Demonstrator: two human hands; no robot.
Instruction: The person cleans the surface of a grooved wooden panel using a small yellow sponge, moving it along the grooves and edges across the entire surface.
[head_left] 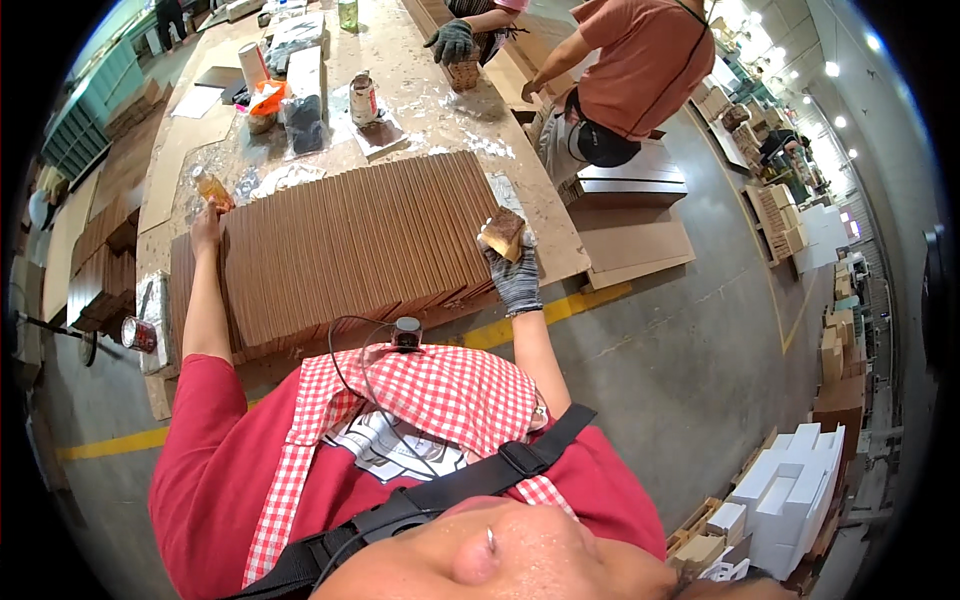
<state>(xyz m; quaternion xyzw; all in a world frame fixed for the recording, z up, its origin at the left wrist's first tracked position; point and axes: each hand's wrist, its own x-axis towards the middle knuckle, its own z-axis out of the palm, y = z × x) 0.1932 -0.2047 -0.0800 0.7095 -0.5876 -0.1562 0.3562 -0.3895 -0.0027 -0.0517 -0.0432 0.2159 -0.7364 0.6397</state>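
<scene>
A wide bed of brown board strips (350,240), laid edge to edge, covers the near part of a long worktable (440,110). My right hand (512,272), in a grey knit glove, grips a brown stained sponge block (503,233) at the strips' right edge. My left hand (206,228) is bare and rests on the far left corner of the strips, beside a small amber bottle (211,187).
A tin can (363,98), a paper cup (253,65), bags and card sheets lie farther up the table. Another person's gloved hand (451,40) works at the far end. A person in an orange shirt (640,50) bends over stacked boards (630,185) on the right. A small can (139,334) sits at left.
</scene>
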